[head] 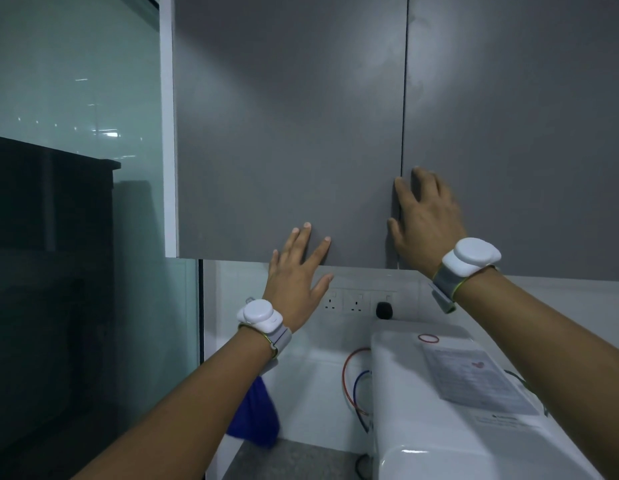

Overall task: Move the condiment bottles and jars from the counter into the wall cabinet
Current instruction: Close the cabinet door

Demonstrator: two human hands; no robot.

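The cabinet (290,133) fills the view, both doors shut. No bottles or jars show; the bench below the cabinet is mostly hidden by a white appliance (457,410). The right hand (424,221), open, lies across the door seam; the left hand (296,275), open and empty, fingers spread, rests at the cabinet's bottom edge. Best to hook fingertips under that edge and swing each door clear.
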